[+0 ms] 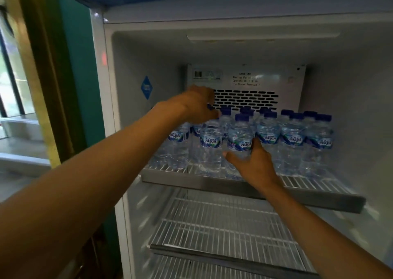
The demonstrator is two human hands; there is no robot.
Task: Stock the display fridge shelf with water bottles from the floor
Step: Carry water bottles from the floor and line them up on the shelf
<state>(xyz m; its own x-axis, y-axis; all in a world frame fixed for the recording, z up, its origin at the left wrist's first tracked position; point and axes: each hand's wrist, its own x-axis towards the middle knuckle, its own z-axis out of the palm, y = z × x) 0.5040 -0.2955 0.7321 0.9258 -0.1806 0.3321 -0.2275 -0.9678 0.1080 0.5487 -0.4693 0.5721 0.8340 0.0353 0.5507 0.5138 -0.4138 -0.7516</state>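
**Ana:** Fingers first, head view: what are they doing?

**Budi:** Fingers of the right hand (253, 163), low in the middle of the frame, are spread and curled against the lower body of a front-row bottle (240, 138), thumb toward its right side. It looks like a loose grip or a steadying push; I can't tell how firm. The left hand (197, 106), higher and left of centre, has its fingers curled down over the cap of another bottle (210, 149) at the left of the group. The cap itself is hidden, so whether it pinches it I cannot tell.

**Ana:** And the stock?

**Budi:** The water bottles (293, 138) stand upright, blue caps up, in rows on the upper shelf (319, 195), filling from centre-left to centre-right. Wire shows bare at that shelf's front right. The lower shelf (212, 225) below carries nothing I can see. The floor supply is out of frame.

**Ana:** What does the next move depend on?

**Budi:** Each bottle's long axis is vertical. The one by the right hand lies just above and ahead of its fingers, so that hand is nearer it. I'd judge it needs sliding straight back, kept upright, without nudging its neighbours, which stand touching or nearly so.
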